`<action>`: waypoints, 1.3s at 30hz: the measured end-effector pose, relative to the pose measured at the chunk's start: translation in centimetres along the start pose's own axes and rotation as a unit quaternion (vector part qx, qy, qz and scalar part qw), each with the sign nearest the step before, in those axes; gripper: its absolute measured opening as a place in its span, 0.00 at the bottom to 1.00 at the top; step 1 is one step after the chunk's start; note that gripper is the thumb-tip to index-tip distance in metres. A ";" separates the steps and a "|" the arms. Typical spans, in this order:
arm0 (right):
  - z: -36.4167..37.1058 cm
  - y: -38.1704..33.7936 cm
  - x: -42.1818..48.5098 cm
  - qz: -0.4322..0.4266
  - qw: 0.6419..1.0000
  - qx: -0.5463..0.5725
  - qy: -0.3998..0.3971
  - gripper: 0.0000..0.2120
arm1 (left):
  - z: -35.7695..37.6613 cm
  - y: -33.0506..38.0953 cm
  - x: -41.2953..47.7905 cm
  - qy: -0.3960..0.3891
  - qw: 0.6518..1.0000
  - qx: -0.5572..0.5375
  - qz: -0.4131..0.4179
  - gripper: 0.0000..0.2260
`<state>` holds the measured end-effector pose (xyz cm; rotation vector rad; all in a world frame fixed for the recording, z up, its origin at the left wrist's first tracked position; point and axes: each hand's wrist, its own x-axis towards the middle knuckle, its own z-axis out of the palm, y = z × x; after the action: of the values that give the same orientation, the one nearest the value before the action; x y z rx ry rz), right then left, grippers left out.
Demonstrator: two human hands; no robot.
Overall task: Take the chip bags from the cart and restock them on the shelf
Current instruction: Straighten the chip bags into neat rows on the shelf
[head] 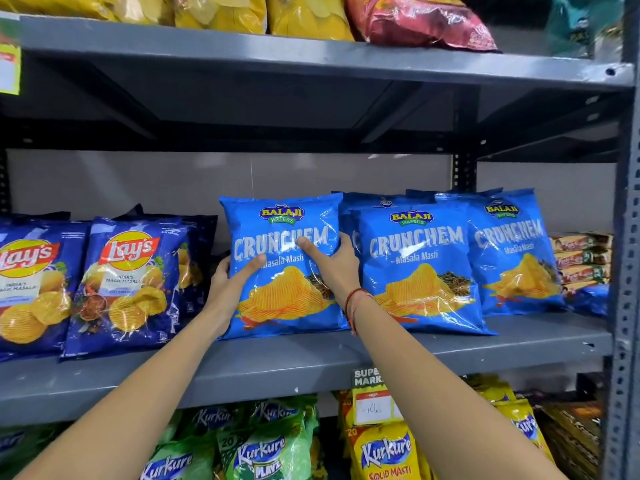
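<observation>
my left grip (230,277) and right grip (334,259) clasp the bag (282,268) by its sides, upright on the shelf (277,368). i'm mid-placement; next i'd seat it beside the blue row (422,265), then let go.

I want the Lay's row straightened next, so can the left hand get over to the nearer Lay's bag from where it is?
Probably yes. The left hand grips the Crunchem bag, and the Lay's bag stands just beside it, nothing between.
</observation>
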<state>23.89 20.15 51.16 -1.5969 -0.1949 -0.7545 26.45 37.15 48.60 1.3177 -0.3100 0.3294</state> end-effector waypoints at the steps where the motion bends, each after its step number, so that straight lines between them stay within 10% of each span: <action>1: -0.1 0.0 0.0 -0.003 1.000 -0.007 0.000 0.35 | 0.1 0.1 -0.1 0.000 1.000 0.004 0.006 0.24; 8: -4.5 -2.3 -2.0 -0.167 0.973 -0.153 0.038 0.36 | 1.9 1.5 -1.7 0.193 0.919 0.178 0.294 0.26; 12: -10.9 -2.7 -1.5 -0.230 0.930 -0.205 0.202 0.28 | 8.1 3.1 -3.9 0.087 0.870 0.227 0.429 0.18; 17: -17.2 -0.7 0.5 -0.068 0.938 -0.215 0.265 0.31 | 16.3 1.7 -4.9 -0.072 0.927 0.241 0.277 0.24; 24: -19.2 1.5 1.6 0.149 0.986 -0.057 0.054 0.36 | 20.3 -1.1 -3.2 -0.044 0.986 0.153 -0.052 0.37; 31: -19.7 2.2 3.0 0.161 0.986 0.017 -0.043 0.47 | 19.7 -0.5 -2.7 -0.086 0.976 0.068 -0.186 0.46; 33: -20.0 2.0 3.0 0.154 0.986 0.021 -0.060 0.43 | 19.7 -0.5 -2.8 -0.093 0.975 0.059 -0.195 0.51; 36: -20.7 1.6 3.0 0.130 0.988 0.054 -0.064 0.11 | 19.7 -0.6 -3.0 -0.064 0.982 0.043 -0.173 0.44; 39: -20.9 1.3 2.9 0.099 0.991 0.075 -0.042 0.12 | 19.8 -0.8 -2.8 -0.051 0.988 0.027 -0.141 0.32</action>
<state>19.42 -0.55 51.43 -1.4815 -0.1477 -0.5088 23.53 17.49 51.22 1.4132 -0.1972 0.0323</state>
